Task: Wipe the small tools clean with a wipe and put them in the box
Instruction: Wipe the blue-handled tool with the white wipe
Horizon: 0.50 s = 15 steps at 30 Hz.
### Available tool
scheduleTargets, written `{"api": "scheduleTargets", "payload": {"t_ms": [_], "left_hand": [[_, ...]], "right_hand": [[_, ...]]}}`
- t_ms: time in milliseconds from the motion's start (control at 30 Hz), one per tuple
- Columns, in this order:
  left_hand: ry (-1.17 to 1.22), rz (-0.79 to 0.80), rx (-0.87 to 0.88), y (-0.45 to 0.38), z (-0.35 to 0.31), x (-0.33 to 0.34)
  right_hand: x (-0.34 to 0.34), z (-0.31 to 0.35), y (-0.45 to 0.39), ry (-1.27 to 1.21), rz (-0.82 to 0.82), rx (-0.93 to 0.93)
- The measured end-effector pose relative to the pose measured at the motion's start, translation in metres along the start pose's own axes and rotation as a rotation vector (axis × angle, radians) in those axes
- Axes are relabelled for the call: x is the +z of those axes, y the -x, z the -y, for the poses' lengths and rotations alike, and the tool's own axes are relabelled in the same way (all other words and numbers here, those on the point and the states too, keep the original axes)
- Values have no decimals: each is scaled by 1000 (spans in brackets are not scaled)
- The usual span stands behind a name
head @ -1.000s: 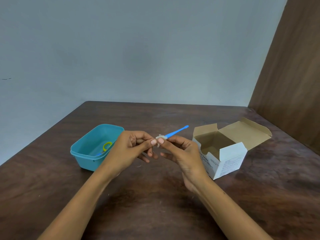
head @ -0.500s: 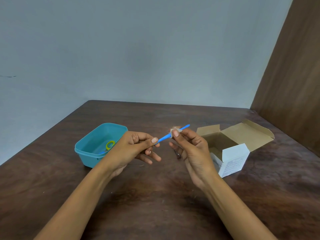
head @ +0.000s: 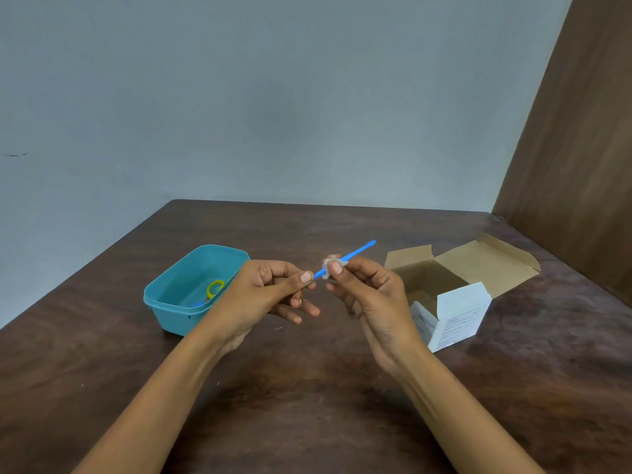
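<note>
A thin blue stick tool [head: 357,252] slants up to the right above the table's middle. My left hand [head: 270,295] pinches its lower end between thumb and forefinger. My right hand [head: 369,292] pinches a small white wipe [head: 331,265] wrapped round the tool's shaft. An open teal plastic tub [head: 171,302] stands at the left, holding a yellow ring-shaped tool [head: 214,289] and a bit of something blue. An open white cardboard box [head: 455,313] with brown flaps stands at the right, its inside showing nothing.
Both containers rest on a dark brown wooden table [head: 307,405]. A grey wall rises behind the table and a brown wooden panel [head: 574,165] closes off the right side.
My right hand with the wipe slid up the blue tool toward its tip, then back down a little toward my left hand. The left hand stays put.
</note>
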<state>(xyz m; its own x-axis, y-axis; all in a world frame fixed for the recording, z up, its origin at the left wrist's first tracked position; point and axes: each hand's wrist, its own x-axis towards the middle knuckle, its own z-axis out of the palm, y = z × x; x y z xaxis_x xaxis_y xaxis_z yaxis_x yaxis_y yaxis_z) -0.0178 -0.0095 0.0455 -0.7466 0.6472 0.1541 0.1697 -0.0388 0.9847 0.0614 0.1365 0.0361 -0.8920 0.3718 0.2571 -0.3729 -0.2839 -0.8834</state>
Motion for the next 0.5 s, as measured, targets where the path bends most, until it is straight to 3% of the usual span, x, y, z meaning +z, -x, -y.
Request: {"api": "scheduleTargets", "payload": {"t_ms": [233,500], "left_hand": [[-81,-50,29,0,0,-4],[-134,-91,105,0,2,5]], "right_hand": [[-8,4,-5,-153,-176,-48],[-2,-5,-1,-29,-147,35]]}}
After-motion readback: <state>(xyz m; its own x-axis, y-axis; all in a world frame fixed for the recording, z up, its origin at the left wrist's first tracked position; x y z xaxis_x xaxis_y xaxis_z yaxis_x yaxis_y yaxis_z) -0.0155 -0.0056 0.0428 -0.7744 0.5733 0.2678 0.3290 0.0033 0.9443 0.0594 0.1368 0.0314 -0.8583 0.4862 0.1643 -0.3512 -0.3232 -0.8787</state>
